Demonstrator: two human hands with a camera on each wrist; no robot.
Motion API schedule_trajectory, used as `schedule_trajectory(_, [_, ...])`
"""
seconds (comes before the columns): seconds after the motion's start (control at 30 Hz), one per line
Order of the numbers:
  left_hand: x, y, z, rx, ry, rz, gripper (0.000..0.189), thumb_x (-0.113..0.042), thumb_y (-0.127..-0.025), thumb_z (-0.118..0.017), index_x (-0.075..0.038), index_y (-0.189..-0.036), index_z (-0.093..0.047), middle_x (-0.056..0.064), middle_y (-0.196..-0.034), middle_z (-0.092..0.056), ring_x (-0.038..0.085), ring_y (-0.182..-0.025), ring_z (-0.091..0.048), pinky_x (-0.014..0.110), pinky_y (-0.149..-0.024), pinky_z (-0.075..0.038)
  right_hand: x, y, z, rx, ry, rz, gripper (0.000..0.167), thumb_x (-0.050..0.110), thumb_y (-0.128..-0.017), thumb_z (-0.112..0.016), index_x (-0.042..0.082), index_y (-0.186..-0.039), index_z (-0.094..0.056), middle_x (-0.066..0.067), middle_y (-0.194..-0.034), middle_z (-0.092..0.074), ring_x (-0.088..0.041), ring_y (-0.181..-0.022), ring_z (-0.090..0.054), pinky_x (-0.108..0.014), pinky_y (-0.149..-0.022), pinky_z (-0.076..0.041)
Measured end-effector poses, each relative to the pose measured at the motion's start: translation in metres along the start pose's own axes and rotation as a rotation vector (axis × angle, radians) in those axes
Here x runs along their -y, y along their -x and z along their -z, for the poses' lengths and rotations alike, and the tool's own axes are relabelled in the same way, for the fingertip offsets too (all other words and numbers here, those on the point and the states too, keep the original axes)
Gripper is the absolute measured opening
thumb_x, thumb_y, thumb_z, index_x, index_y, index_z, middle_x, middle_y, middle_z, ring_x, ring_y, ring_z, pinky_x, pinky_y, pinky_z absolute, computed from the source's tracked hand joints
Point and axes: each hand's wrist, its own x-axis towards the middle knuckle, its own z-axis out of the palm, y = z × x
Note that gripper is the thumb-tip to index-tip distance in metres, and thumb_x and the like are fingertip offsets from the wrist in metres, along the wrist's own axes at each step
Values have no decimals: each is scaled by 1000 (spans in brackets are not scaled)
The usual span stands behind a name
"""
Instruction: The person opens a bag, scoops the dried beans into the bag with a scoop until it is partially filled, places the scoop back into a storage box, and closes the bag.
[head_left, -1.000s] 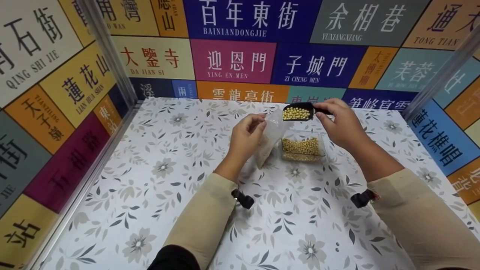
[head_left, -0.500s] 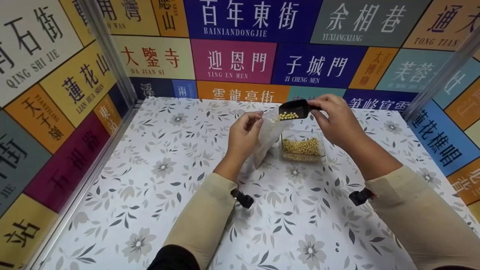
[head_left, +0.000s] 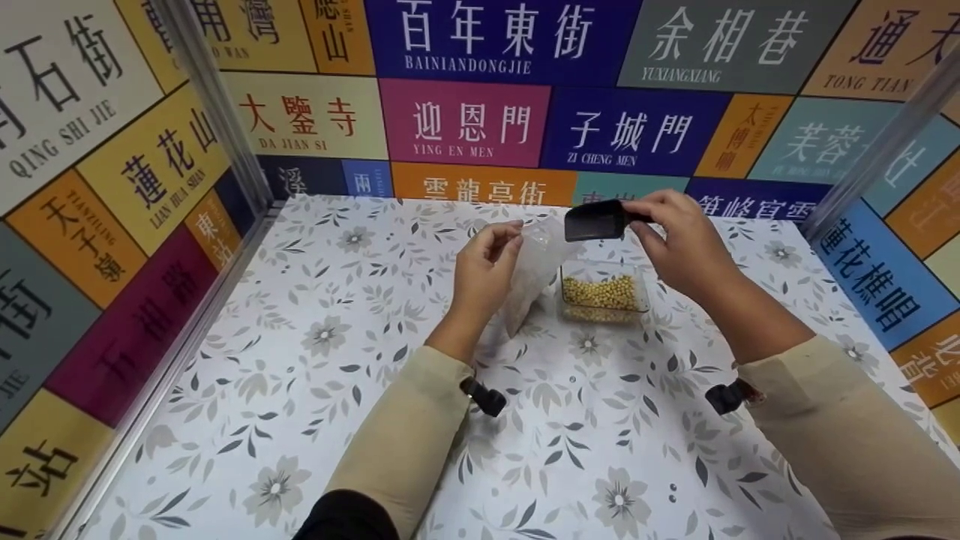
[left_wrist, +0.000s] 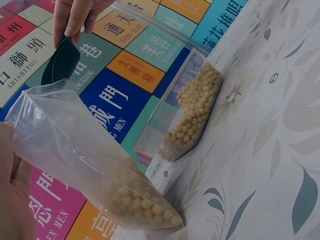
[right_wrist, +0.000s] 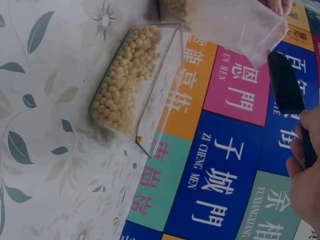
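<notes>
My left hand (head_left: 484, 270) pinches the upper edge of a clear plastic bag (head_left: 537, 262). Soybeans (left_wrist: 142, 202) fill the bag's bottom corner, low by the tabletop in the left wrist view. With my right hand (head_left: 686, 244) I grip the handle of a small black scoop (head_left: 595, 221), its bowl bare and its lip at the bag's mouth. Below the scoop stands a clear rectangular container (head_left: 643, 296), partly filled with more soybeans (right_wrist: 127, 75).
A white tablecloth with grey flowers (head_left: 326, 334) covers the table. Panels of coloured street-name signs (head_left: 469, 124) rise along the back and both sides, with a clear corner post (head_left: 225, 97) at the left.
The scoop, heaped with soybeans a second ago, has tipped toward the bag and its bowl is now bare. My right hand moved slightly left and back; the left hand stayed nearly still.
</notes>
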Motion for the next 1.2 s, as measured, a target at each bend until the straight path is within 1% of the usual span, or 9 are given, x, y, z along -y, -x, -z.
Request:
schedule_trajectory(0.13, [1,1,1,-2,-10,-10,8,-17,-106,-68,-12,-111,-72,-1,-130,-77,8,-118,-71,22,-101,-60,-6,5,4,19,-25,-45,34,20,-111,-60,11,-142,-69,-15,-137,-63,-38,-132,-56,-60,-109,-47])
schedule_trajectory(0.37, [-1,0,1,-8,0,18,7,-16,-106,-68,-13,-111,-72,-2,-130,-77,7,-118,-71,21,-102,-59,-28,20,8,94,-84,-206,42,35,-112,-55,15,-148,-64,-14,-145,-57,-40,-137,-54,-63,-112,-46])
schedule_trajectory(0.47, [-1,0,0,-9,12,23,7,-16,-105,-69,-12,-110,-72,-1,-129,-77,9,-118,-72,21,-102,-59,-39,27,6,136,-85,-253,42,35,-112,-55,14,-148,-63,-14,-147,-56,-41,-138,-54,-64,-113,-46])
schedule_trajectory(0.57, [-1,0,0,-8,16,21,7,-15,-105,-69,-12,-110,-73,0,-129,-77,10,-117,-72,21,-103,-59,-50,33,2,189,-65,-276,41,32,-112,-56,13,-147,-64,-14,-147,-57,-41,-137,-55,-64,-112,-47])
schedule_trajectory(0.7, [0,0,1,-3,2,26,7,-16,-106,-68,-13,-111,-72,-2,-130,-77,10,-119,-71,21,-103,-59,-62,40,-4,260,-28,-279,36,23,-111,-58,9,-144,-65,-17,-143,-60,-42,-133,-58,-63,-110,-49])
schedule_trajectory(0.87, [1,0,0,0,10,25,8,-17,-106,-68,-13,-111,-73,-2,-130,-77,10,-119,-71,22,-103,-59,-71,44,-11,328,27,-251,33,15,-110,-59,6,-141,-67,-19,-135,-63,-42,-127,-61,-62,-105,-52])
schedule_trajectory(0.93, [1,0,0,-3,20,21,8,-16,-106,-69,-12,-111,-73,-1,-129,-77,11,-119,-72,23,-103,-59,-71,46,-14,346,46,-226,32,13,-110,-59,6,-140,-68,-18,-132,-64,-41,-124,-62,-61,-102,-53])
schedule_trajectory(1.1, [3,0,1,-3,10,11,7,-16,-106,-68,-13,-110,-73,-1,-129,-77,10,-116,-72,24,-100,-60,-70,48,-23,363,105,-122,30,9,-107,-64,4,-135,-71,-18,-124,-67,-40,-119,-63,-57,-97,-53])
schedule_trajectory(1.2, [4,0,1,1,-6,11,8,-17,-106,-68,-14,-111,-73,-2,-129,-77,8,-115,-72,23,-99,-60,-68,48,-27,360,131,-93,29,9,-105,-66,3,-133,-73,-18,-122,-69,-41,-118,-63,-56,-97,-54])
